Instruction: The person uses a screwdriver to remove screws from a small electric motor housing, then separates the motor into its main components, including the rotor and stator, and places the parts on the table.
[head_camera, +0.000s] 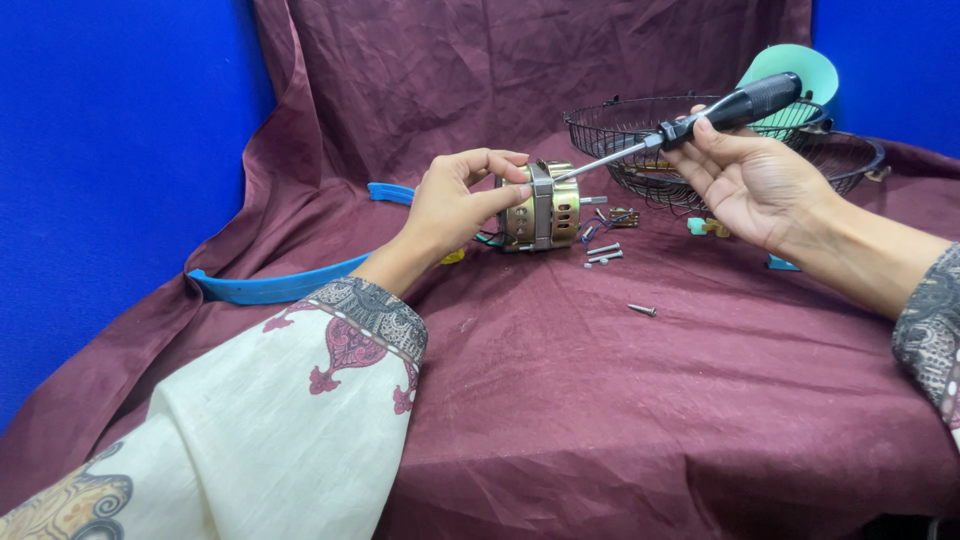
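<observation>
Two hands at work around one landmark, the brass-coloured motor (541, 207) standing on the maroon cloth (620, 400). My left hand (455, 200) clasps its ribbed metal casing, steadying it. My right hand (745, 175) grips the black-handled screwdriver (700, 118), blade angled onto the motor's top. Loose steel screws (604, 253) lie just right of it; wire fan guards (720, 150) sit behind.
</observation>
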